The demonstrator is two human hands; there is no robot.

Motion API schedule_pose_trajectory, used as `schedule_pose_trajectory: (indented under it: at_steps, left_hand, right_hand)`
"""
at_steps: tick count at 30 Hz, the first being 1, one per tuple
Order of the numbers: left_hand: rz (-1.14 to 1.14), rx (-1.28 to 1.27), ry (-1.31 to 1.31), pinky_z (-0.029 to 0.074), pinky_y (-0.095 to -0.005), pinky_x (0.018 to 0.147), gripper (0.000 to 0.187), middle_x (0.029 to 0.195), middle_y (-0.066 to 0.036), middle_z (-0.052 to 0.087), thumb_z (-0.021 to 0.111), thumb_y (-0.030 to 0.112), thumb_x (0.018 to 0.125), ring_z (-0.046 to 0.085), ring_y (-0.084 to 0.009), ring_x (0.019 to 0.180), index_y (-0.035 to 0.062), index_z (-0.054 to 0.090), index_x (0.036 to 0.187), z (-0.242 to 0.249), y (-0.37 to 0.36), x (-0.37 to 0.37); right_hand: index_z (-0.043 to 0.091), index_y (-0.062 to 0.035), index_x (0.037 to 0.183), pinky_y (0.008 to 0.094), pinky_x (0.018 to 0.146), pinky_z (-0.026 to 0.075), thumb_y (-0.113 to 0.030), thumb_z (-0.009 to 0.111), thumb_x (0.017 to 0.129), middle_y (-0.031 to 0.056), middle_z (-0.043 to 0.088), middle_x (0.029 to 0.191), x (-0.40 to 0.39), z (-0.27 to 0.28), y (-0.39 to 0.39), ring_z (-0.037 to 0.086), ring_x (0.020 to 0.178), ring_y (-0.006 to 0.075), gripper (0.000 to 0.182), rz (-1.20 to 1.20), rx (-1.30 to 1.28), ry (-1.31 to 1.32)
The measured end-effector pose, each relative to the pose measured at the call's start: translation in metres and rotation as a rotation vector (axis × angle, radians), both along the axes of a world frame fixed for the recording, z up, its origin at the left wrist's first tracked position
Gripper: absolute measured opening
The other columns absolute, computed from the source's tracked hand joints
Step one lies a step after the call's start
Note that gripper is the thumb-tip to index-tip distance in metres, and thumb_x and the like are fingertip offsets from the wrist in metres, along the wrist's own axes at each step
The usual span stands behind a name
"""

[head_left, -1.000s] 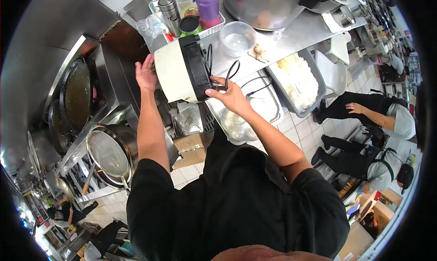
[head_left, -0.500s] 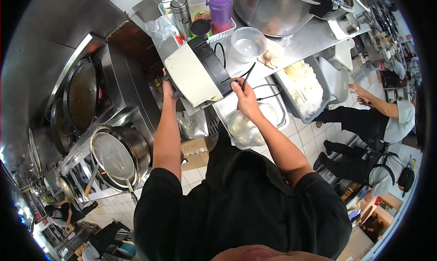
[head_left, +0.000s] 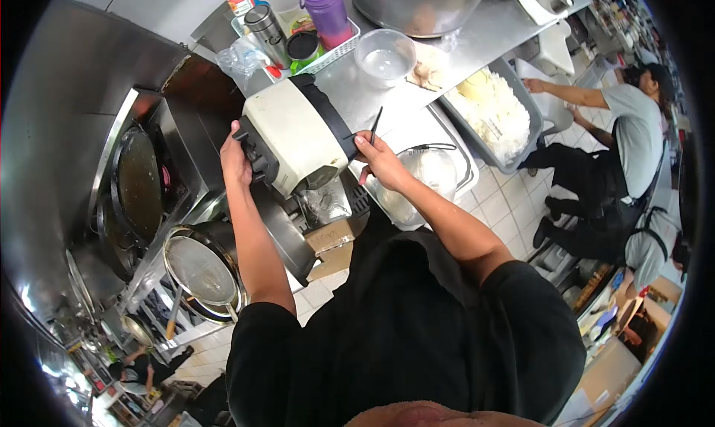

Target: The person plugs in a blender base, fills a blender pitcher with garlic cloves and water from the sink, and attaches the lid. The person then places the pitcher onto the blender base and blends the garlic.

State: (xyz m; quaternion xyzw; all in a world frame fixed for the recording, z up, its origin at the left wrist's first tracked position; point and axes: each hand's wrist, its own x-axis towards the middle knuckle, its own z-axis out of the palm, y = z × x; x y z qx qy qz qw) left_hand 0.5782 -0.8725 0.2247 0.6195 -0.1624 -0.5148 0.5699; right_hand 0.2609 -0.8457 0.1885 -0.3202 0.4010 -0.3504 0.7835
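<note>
A cream and black appliance (head_left: 298,129) is held tilted between my hands, over the steel counter's near edge. My left hand (head_left: 236,157) grips its black base at the left end. At the right end, my right hand (head_left: 377,157) is closed on the black edge, with a black cord (head_left: 378,120) at its fingers. Just beyond the appliance is a white basket (head_left: 339,52) with a purple bottle (head_left: 325,11) and a steel tumbler (head_left: 267,34). A clear round container (head_left: 385,58) stands to the right of the basket.
A grey tub (head_left: 514,92) of white shredded food lies right. Below my right hand is a white tray (head_left: 465,177) with a plastic-covered bowl. Pans (head_left: 138,185) and a strainer (head_left: 199,269) are left. A co-worker (head_left: 633,122) stands at the right; others are farther off.
The appliance has shifted left and turned, so more of its black base shows. Both hands moved with it. The co-worker's hands are now at the white container beside the tub.
</note>
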Motion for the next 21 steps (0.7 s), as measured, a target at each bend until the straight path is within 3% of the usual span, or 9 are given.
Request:
schedule_pose_trajectory:
  at_steps: [5, 9, 10, 11, 13, 16, 19, 21]
  left_hand:
    - [-0.057, -0.012, -0.069, 0.054, -0.0319, 0.081, 0.048, 0.107, -0.009, 0.069, 0.061, 0.038, 0.096, 0.066, -0.0170, 0.089, -0.0050, 0.064, 0.117, 0.014, -0.013, 0.001]
    - [-0.196, -0.118, -0.119, 0.049, -0.0362, 0.095, 0.054, 0.123, -0.009, 0.063, 0.067, 0.031, 0.093, 0.059, -0.0196, 0.112, -0.0023, 0.054, 0.132, -0.015, -0.018, 0.018]
    - [-0.213, -0.155, 0.026, 0.045, -0.0394, 0.102, 0.057, 0.132, -0.009, 0.058, 0.067, 0.029, 0.093, 0.052, -0.0208, 0.123, 0.0027, 0.047, 0.139, -0.020, -0.012, 0.018]
    - [-0.204, -0.212, 0.131, 0.045, -0.0399, 0.102, 0.058, 0.133, -0.008, 0.057, 0.064, 0.029, 0.094, 0.053, -0.0219, 0.122, 0.0062, 0.044, 0.143, -0.025, -0.006, 0.007]
    - [-0.099, -0.162, 0.039, 0.047, -0.0395, 0.099, 0.055, 0.131, -0.008, 0.058, 0.063, 0.033, 0.095, 0.057, -0.0228, 0.116, 0.0098, 0.045, 0.141, -0.009, 0.001, -0.019]
    - [-0.069, -0.188, 0.116, 0.052, -0.0397, 0.093, 0.052, 0.124, -0.007, 0.060, 0.064, 0.038, 0.093, 0.062, -0.0238, 0.107, 0.0123, 0.050, 0.136, -0.027, -0.010, -0.015]
    - [-0.002, -0.132, 0.185, 0.055, -0.0397, 0.086, 0.050, 0.118, -0.007, 0.062, 0.065, 0.041, 0.092, 0.064, -0.0241, 0.102, 0.0119, 0.053, 0.130, -0.058, -0.018, 0.009]
    - [-0.009, -0.162, 0.154, 0.056, -0.0376, 0.083, 0.049, 0.113, -0.006, 0.063, 0.065, 0.043, 0.092, 0.066, -0.0222, 0.096, 0.0101, 0.055, 0.127, -0.054, -0.016, 0.007]
  right_hand:
    - [0.051, -0.0067, 0.113, 0.0294, 0.050, 0.056, -0.035, 0.046, 0.102, 0.0053, 0.060, 0.099, 0.010, -0.024, -0.011, 0.060, 0.082, 0.0152, 0.031, -0.057, 0.126, -0.142]
    - [0.050, -0.0055, 0.115, 0.0345, 0.056, 0.060, -0.036, 0.044, 0.103, 0.0087, 0.062, 0.103, 0.005, -0.026, -0.023, 0.063, 0.078, 0.0182, 0.033, -0.117, 0.192, -0.181]
    - [0.050, -0.0052, 0.115, 0.0350, 0.056, 0.060, -0.036, 0.043, 0.103, 0.0093, 0.062, 0.104, 0.005, -0.031, -0.024, 0.064, 0.080, 0.0187, 0.034, -0.122, 0.202, -0.198]
    - [0.050, -0.0049, 0.116, 0.0356, 0.057, 0.060, -0.036, 0.043, 0.103, 0.0099, 0.062, 0.104, 0.004, -0.036, -0.025, 0.064, 0.081, 0.0191, 0.034, -0.129, 0.212, -0.214]
    - [0.049, -0.0045, 0.119, 0.0370, 0.059, 0.061, -0.035, 0.042, 0.103, 0.0108, 0.062, 0.107, 0.001, -0.038, -0.029, 0.065, 0.087, 0.0214, 0.035, -0.096, 0.197, -0.210]
    - [0.049, -0.0044, 0.120, 0.0367, 0.057, 0.061, -0.035, 0.040, 0.104, 0.0105, 0.062, 0.111, -0.003, -0.032, -0.032, 0.065, 0.093, 0.0224, 0.036, -0.046, 0.191, -0.211]
    - [0.052, -0.0056, 0.122, 0.0381, 0.068, 0.060, -0.036, 0.040, 0.104, 0.0107, 0.062, 0.115, -0.007, -0.023, -0.033, 0.064, 0.102, 0.0221, 0.037, 0.020, 0.156, -0.140]
    - [0.054, -0.0068, 0.127, 0.0385, 0.080, 0.056, -0.035, 0.041, 0.104, 0.0103, 0.061, 0.120, -0.008, -0.030, -0.033, 0.061, 0.109, 0.0235, 0.039, 0.022, 0.130, -0.066]
